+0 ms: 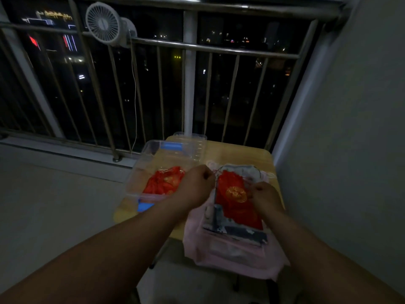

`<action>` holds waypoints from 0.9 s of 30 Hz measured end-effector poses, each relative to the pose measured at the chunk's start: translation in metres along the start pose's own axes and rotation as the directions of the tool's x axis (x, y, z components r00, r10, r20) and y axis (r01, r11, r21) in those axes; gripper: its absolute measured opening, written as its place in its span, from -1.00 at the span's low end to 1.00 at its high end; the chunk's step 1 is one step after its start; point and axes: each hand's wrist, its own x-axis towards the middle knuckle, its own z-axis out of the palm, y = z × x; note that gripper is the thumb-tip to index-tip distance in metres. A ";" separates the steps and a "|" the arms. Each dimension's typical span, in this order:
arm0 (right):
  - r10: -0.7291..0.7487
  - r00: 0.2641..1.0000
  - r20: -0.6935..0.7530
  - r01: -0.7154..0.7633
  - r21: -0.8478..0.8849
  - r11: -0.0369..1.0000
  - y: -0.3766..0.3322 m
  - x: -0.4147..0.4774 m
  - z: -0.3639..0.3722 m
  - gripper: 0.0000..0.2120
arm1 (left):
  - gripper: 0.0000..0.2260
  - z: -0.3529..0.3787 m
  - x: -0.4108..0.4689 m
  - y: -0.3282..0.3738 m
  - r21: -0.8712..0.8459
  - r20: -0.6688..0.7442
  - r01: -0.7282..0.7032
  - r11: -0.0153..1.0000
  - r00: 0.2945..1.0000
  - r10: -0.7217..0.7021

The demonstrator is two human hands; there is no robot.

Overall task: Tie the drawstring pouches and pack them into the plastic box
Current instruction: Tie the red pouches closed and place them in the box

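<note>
a: where's the red pouch (235, 200)?
b: on the stack of pale fabric (232, 253) at the counter's (236, 154) near right, between the hands. left hand (198, 183) curled on its thin drawstring (215, 172), right hand (264, 196) pinching its right edge.
a: and the plastic box (140, 170)?
b: left, open, packed pouches (164, 183) inside, partly hidden by the left wrist. dim light, so the cord is barely traceable.

left hand (198, 183) and right hand (266, 195) bare; forearms (135, 235) bare to the frame edge
</note>
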 end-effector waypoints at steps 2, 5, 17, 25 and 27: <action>0.014 0.999 0.029 -0.012 -0.048 0.999 0.017 0.006 0.005 -0.75 | -0.87 0.020 0.002 -0.010 0.022 0.059 0.036 0.999 0.998 -0.037; -0.005 0.998 0.057 0.015 -0.169 0.986 0.022 0.006 0.010 -0.72 | -0.85 0.043 0.013 -0.024 0.047 0.094 0.136 0.990 0.986 -0.139; 0.009 0.989 0.148 0.026 -0.234 0.972 0.040 0.047 0.019 -0.84 | -0.83 0.091 0.047 -0.037 -0.267 0.155 0.424 0.865 0.905 -0.396; -0.027 0.996 0.083 0.025 0.028 0.999 0.039 0.026 0.012 -0.84 | -0.81 0.089 0.039 -0.025 -0.373 0.183 0.424 0.825 0.906 -0.382; -0.028 0.994 0.103 0.016 0.115 0.993 0.035 0.020 0.009 -0.85 | -0.77 0.086 0.033 -0.018 -0.432 0.211 0.422 0.797 0.907 -0.365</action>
